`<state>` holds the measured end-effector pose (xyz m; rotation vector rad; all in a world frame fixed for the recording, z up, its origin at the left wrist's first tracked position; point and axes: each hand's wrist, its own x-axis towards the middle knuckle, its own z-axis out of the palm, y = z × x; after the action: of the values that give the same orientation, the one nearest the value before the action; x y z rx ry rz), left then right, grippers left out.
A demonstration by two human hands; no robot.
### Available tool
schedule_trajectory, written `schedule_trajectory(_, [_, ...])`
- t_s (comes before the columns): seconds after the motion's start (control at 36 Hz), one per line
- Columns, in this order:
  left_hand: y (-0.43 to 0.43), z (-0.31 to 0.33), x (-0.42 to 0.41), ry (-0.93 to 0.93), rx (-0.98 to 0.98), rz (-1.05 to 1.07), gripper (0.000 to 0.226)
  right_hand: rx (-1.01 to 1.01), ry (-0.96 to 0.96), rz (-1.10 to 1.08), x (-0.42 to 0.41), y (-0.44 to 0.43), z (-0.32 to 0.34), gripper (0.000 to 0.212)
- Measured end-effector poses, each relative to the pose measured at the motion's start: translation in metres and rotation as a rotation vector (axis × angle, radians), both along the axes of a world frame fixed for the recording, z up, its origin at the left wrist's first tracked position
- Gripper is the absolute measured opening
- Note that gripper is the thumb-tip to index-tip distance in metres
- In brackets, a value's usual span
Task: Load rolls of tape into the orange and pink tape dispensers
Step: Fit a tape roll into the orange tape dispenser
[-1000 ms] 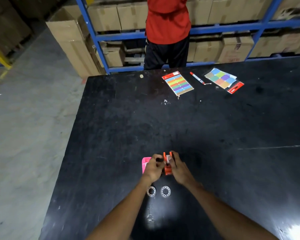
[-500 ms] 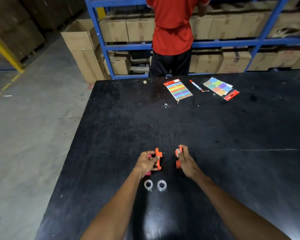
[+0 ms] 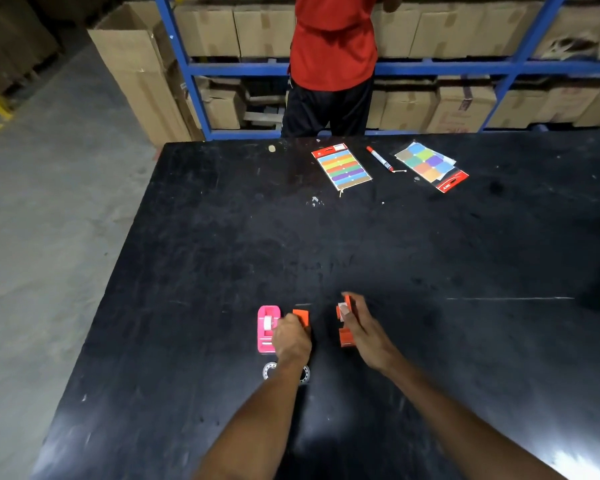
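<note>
- Half a second on, both hands have dropped toward the black table (image 3: 194, 258), and the pink dispenser (image 3: 266, 328), then hidden behind the left hand, shows again.
- Head view: the orange dispenser is in two pieces, one in each hand, with a clear gap of table between them.
- Left hand (image 3: 291, 337) is curled, knuckles up, fingers closed on the smaller orange piece (image 3: 302, 317), which sticks out past the fingertips; whether the piece touches the table cannot be told.
- Right hand (image 3: 362, 329) grips the larger orange piece (image 3: 345, 336) from its right side, thumb and fingers clamped on it, index finger stretched forward along the top. A pale part, possibly tape, shows at the piece's upper end just under the thumb.
- Pink dispenser lies flat on the table just left of the left hand, touching or nearly touching it, with a white roll visible in its well.
- Two tape rolls (image 3: 269, 370) lie side by side on the table near the person, directly under the left wrist, which covers most of both; only their outer edges show.
- At the far edge lie a pack of coloured strips (image 3: 342, 166), a red-capped marker (image 3: 380, 158) and a second pack of coloured squares (image 3: 430, 166), well apart from the hands.
- Beyond the table a person in a red shirt (image 3: 333, 39) stands at blue shelving (image 3: 430, 68) stacked with cardboard boxes.
</note>
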<state>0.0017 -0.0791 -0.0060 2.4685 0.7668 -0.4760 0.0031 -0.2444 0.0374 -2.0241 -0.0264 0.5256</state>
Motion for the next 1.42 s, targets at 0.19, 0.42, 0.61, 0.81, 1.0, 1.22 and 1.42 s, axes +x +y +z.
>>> schedule_trajectory(0.19, [-0.002,-0.002,0.005,0.023,0.028,0.005,0.03,0.071,0.033,-0.014,0.004,0.008,0.002,0.039])
schedule_trajectory(0.42, [-0.003,0.002,0.001,0.049,0.069,-0.06,0.039,0.118,0.034,-0.029,0.003,0.011,-0.007,0.042])
schedule_trajectory(0.61, [-0.005,0.017,-0.003,-0.32,-0.014,0.019,0.018,0.168,0.007,-0.054,-0.001,0.009,0.002,0.037])
schedule_trajectory(0.81, [-0.006,0.057,0.001,-0.284,-1.048,0.082,0.025,0.168,-0.033,-0.031,-0.006,0.004,0.007,0.042])
schedule_trajectory(1.0, [-0.001,0.067,-0.016,-0.298,-1.079,-0.074,0.028,0.149,-0.085,-0.014,-0.017,0.0,0.005,0.044])
schedule_trajectory(1.22, [-0.004,0.061,-0.021,-0.357,-1.007,-0.054,0.029,0.076,-0.124,-0.097,-0.022,-0.025,0.004,0.041])
schedule_trajectory(1.42, [-0.023,0.02,-0.037,-0.274,-0.536,-0.34,0.022,0.048,-0.101,-0.138,-0.02,-0.049,-0.007,0.04])
